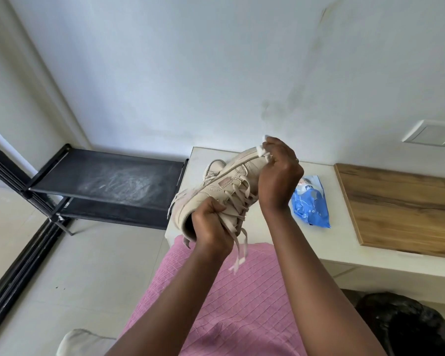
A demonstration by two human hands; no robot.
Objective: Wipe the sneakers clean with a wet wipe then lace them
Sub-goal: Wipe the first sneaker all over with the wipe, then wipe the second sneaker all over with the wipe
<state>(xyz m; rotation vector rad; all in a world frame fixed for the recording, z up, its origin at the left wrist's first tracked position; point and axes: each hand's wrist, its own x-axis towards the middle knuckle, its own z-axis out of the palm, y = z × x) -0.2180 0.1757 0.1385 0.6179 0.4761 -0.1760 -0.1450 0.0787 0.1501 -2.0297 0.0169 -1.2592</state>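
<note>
Wiping is the step I am on. My left hand curls tight round the back end of the sneaker, at its 7 o'clock end. It holds the shoe up in the air above the white table. My right hand pinches the wet wipe and presses it on the toe, at the 1 o'clock end.

The laces are loose, and their ends hang down by my left wrist. I think a second sneaker sits on the table just behind this one, but most of it is hidden. The blue pack of wipes lies at 3 o'clock from the shoe.

Next I think I must rub along the side and the sole edge, turning the shoe with my left hand. Lacing comes after both shoes are clean.
</note>
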